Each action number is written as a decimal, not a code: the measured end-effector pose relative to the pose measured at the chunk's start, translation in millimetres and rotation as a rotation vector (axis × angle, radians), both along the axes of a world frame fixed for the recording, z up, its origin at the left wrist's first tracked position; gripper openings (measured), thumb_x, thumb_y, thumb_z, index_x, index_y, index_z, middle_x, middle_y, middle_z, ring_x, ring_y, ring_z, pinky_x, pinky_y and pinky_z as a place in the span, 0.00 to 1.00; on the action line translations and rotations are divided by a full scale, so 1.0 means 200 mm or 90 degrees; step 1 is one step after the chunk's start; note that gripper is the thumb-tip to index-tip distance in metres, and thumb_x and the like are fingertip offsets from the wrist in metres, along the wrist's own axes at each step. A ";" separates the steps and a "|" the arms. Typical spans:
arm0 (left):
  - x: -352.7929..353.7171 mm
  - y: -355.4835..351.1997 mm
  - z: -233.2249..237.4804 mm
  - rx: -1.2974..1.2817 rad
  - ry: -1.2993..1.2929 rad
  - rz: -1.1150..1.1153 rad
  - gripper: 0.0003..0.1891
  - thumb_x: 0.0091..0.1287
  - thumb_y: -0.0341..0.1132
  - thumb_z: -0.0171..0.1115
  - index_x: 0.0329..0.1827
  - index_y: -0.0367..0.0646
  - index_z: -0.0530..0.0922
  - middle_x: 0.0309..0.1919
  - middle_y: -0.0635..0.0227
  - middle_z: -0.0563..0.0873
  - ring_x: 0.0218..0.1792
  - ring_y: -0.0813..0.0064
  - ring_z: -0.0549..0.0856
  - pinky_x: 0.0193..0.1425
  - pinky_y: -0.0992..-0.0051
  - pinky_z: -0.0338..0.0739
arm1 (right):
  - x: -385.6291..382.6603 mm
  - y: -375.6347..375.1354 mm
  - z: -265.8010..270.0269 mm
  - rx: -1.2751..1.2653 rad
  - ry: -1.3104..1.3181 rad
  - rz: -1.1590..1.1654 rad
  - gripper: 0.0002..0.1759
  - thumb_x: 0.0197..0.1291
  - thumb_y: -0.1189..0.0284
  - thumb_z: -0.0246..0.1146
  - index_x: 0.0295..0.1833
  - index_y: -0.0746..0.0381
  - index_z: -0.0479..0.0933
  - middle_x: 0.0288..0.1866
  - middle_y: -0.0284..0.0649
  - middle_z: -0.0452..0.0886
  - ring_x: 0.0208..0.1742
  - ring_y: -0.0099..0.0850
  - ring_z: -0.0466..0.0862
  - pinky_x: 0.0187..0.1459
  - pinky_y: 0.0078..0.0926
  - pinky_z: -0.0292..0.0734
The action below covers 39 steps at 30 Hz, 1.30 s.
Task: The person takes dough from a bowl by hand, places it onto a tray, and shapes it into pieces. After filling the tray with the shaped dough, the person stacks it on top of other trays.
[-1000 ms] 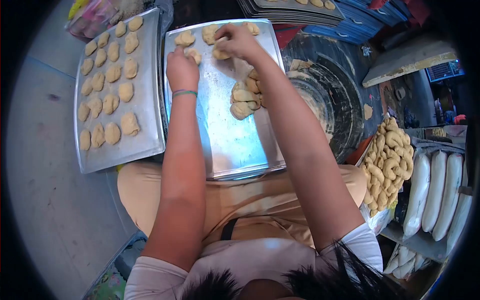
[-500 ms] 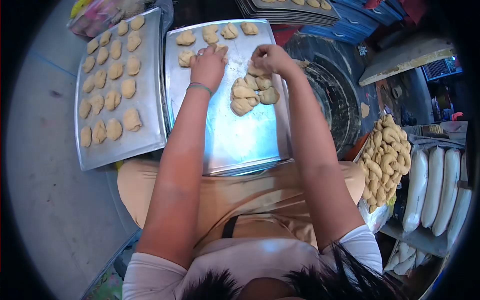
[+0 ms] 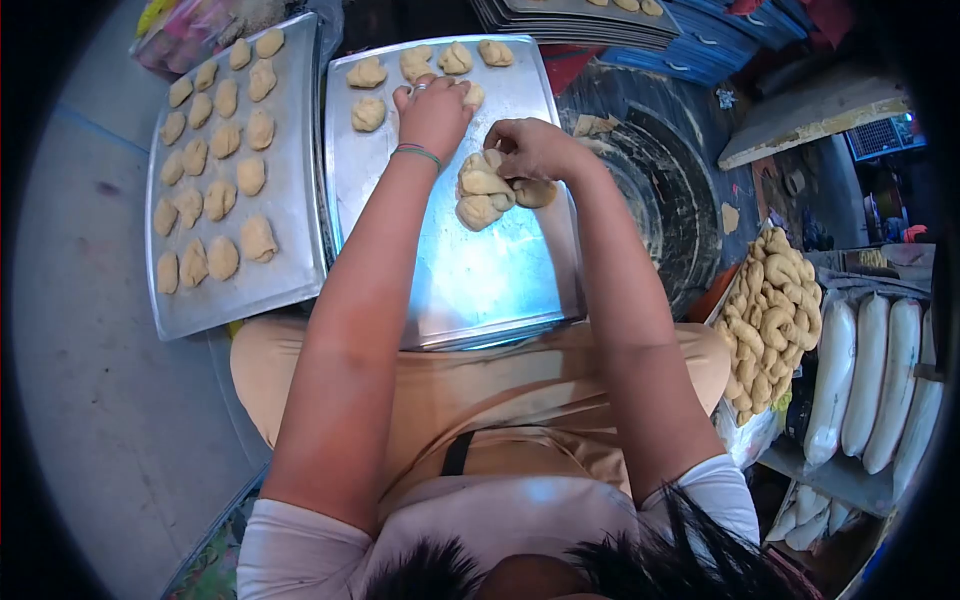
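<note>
My left hand [image 3: 433,112] reaches palm down over the upper part of the middle metal tray [image 3: 500,290], its fingers bent around dough. A dough piece [image 3: 473,95] shows at its thumb side; other dough under the fingers is hidden. Lower and to the right, my right hand [image 3: 540,150] is closed on dough at a small heap of dough pieces [image 3: 482,190], its fingertips partly covered. Another lump of the heap [image 3: 535,193] lies just below that hand. Several shaped pieces [image 3: 456,58] line the tray's top edge, with one more [image 3: 368,113] left of my left hand.
On the left, a second tray [image 3: 290,285] carries rows of dough pieces. Stacked trays [image 3: 590,30] stand at the top. A large mound of dough pieces [image 3: 770,320] sits at the right, beside long white wrapped rolls [image 3: 832,385]. A dark round pan [image 3: 665,190] lies beyond my right forearm.
My left hand has shifted right along the second row. My right hand has moved down and left into the heap, where the upper pieces are now covered or gone from their place.
</note>
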<state>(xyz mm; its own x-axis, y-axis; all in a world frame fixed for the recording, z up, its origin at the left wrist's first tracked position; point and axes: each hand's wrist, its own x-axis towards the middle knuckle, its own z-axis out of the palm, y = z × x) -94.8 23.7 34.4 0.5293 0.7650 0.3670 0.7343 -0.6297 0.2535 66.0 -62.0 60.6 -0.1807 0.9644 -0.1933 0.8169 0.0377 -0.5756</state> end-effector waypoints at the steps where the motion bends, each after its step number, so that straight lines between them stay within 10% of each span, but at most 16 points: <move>1: 0.02 0.02 -0.01 -0.015 0.010 -0.019 0.18 0.63 0.41 0.59 0.56 0.49 0.81 0.54 0.66 0.82 0.64 0.63 0.71 0.65 0.51 0.55 | 0.00 0.00 -0.01 -0.018 0.067 -0.039 0.19 0.43 0.74 0.67 0.45 0.63 0.78 0.33 0.39 0.83 0.34 0.28 0.81 0.38 0.27 0.77; 8: -0.04 0.01 -0.04 0.043 -0.069 0.047 0.19 0.63 0.40 0.59 0.58 0.53 0.80 0.57 0.65 0.81 0.63 0.63 0.73 0.67 0.52 0.53 | 0.11 0.24 -0.09 0.286 0.283 -0.432 0.12 0.45 0.70 0.66 0.36 0.65 0.82 0.31 0.42 0.84 0.31 0.34 0.84 0.37 0.29 0.78; 18: -0.17 -0.06 -0.04 0.034 0.017 0.156 0.22 0.59 0.39 0.65 0.58 0.53 0.80 0.65 0.60 0.74 0.67 0.62 0.69 0.66 0.53 0.55 | 0.06 0.22 -0.02 0.134 0.001 -0.322 0.38 0.40 0.60 0.76 0.60 0.59 0.74 0.51 0.51 0.81 0.52 0.44 0.82 0.53 0.36 0.77; 27: -0.15 -0.24 0.07 -0.013 -0.160 0.097 0.18 0.61 0.37 0.64 0.55 0.48 0.81 0.62 0.57 0.75 0.67 0.55 0.68 0.67 0.56 0.59 | 0.08 0.23 -0.16 0.352 -0.047 -0.253 0.26 0.49 0.69 0.69 0.56 0.63 0.77 0.43 0.46 0.83 0.44 0.41 0.84 0.47 0.33 0.79; 31: -0.12 -0.24 0.06 -0.191 -0.434 -0.060 0.20 0.67 0.39 0.62 0.60 0.44 0.77 0.54 0.56 0.80 0.52 0.62 0.80 0.53 0.68 0.76 | 0.11 0.11 0.03 0.036 0.602 -0.326 0.17 0.55 0.73 0.62 0.52 0.63 0.78 0.41 0.35 0.80 0.37 0.23 0.79 0.40 0.22 0.77; 34: -0.11 -0.36 0.26 -0.808 -0.800 -0.108 0.23 0.70 0.41 0.59 0.65 0.41 0.70 0.50 0.57 0.80 0.49 0.68 0.81 0.51 0.71 0.77 | 0.01 -0.05 0.20 0.025 0.718 -0.222 0.15 0.56 0.74 0.61 0.51 0.64 0.78 0.39 0.35 0.80 0.36 0.24 0.79 0.41 0.22 0.77; 39: -0.23 -0.43 0.43 -0.859 -0.879 -0.180 0.18 0.72 0.40 0.55 0.57 0.37 0.72 0.48 0.60 0.81 0.48 0.70 0.81 0.54 0.69 0.78 | -0.17 -0.27 0.41 0.202 0.490 -0.069 0.17 0.51 0.83 0.68 0.48 0.64 0.77 0.43 0.33 0.81 0.43 0.22 0.80 0.49 0.22 0.77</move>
<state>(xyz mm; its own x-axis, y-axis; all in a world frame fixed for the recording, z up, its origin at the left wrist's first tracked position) -140.9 -61.4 120.6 0.5763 0.8123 -0.0893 -0.4299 0.3943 0.8122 32.1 -115.9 142.0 -0.0550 0.9717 0.2298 0.2092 0.2362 -0.9489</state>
